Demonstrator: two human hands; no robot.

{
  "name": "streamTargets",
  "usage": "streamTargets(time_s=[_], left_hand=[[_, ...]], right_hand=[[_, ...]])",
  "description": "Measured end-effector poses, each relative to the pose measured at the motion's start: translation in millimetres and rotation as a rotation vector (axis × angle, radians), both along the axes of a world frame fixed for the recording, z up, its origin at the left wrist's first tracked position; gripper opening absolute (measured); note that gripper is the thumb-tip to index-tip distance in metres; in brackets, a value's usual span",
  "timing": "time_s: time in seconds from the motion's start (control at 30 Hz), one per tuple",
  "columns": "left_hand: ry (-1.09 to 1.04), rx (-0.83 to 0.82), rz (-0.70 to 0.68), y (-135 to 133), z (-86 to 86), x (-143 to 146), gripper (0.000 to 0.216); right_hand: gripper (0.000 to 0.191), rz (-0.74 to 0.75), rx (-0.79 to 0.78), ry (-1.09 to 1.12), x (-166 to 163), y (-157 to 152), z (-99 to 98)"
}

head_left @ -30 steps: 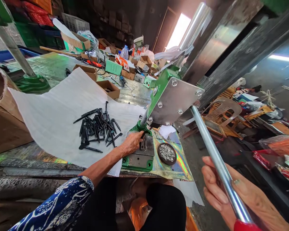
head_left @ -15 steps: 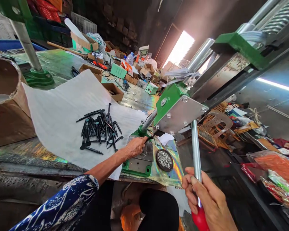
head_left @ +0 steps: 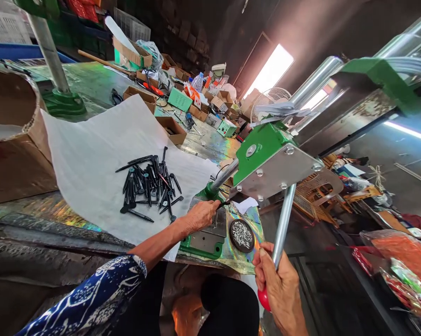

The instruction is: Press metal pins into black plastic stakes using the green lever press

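Observation:
My left hand (head_left: pixel 202 216) is at the base of a green hand press (head_left: pixel 263 147), pinching a thin black peg (head_left: pixel 225 203) whose far end sits under the press head. Its other end is hidden in my fingers. My right hand (head_left: pixel 279 289) is wrapped round the press's steel lever (head_left: pixel 285 221), just above the red knob (head_left: pixel 264 299). A pile of similar black pegs (head_left: pixel 149 184) lies on a white sheet (head_left: pixel 94 144) to the left. Near my right hand, a round dark dish (head_left: pixel 232 240) holds small shiny metal pieces (head_left: pixel 243 233).
At the left edge stands an open cardboard box (head_left: pixel 17 172), with a second green press post (head_left: pixel 52 56) behind it. Small boxes, tools and a green control box (head_left: pixel 227 128) crowd the back of the bench. Wooden chairs (head_left: pixel 315 191) are at the right.
My right hand and the lever's lower end have swung left, closer to the dish. The view has shifted slightly. My left hand stays at the press base with the black peg.

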State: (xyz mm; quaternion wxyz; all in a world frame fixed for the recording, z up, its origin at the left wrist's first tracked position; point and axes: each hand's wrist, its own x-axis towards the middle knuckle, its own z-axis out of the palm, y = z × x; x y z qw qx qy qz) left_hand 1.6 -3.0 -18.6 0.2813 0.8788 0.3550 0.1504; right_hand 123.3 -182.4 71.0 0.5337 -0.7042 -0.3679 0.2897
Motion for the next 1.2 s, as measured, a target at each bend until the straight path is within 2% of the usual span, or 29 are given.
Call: streamTargets(time_s=[0.17, 0.27, 0.37, 0.57, 0.7, 0.97, 1.1, 1.2], left_hand=[[0.052, -0.005, 0.001, -2.5, 0.6, 1.4, 0.026], [0.045, 0.021, -0.004, -4.7, 4.1, 2.7, 0.022], [0.035, 0.029, -0.002, -4.5, 4.6, 3.5, 0.021], [0.053, -0.007, 0.000, -0.3, -0.9, 2.4, 0.021], [0.041, 0.028, 0.045, -3.6, -0.3, 3.8, 0.023], [0.161, 0.114, 0.082, -12.2, 1.3, 6.8, 0.025], [0.158, 0.127, 0.054, -13.0, 1.1, 8.9, 0.026], [0.118, 0.097, 0.082, -13.0, 1.8, 8.7, 0.024]], right_hand=[[0.039, -0.045, -0.044, -0.046, 0.8, -0.4, 0.7], [0.040, -0.086, -0.075, -0.053, 5.2, 3.4, -8.1], [0.037, -0.150, -0.003, -0.072, 8.0, 7.1, -20.8], [0.035, -0.069, 0.031, -0.060, 10.9, 9.3, -32.6], [0.037, -0.002, 0.049, -0.037, 12.1, 4.7, -23.4], [0.052, 0.021, -0.104, 0.036, 9.7, -19.4, 20.0], [0.048, -0.008, -0.043, 0.032, 5.9, -19.5, 22.1], [0.048, 0.021, -0.087, 0.012, 7.2, -18.5, 21.8]])
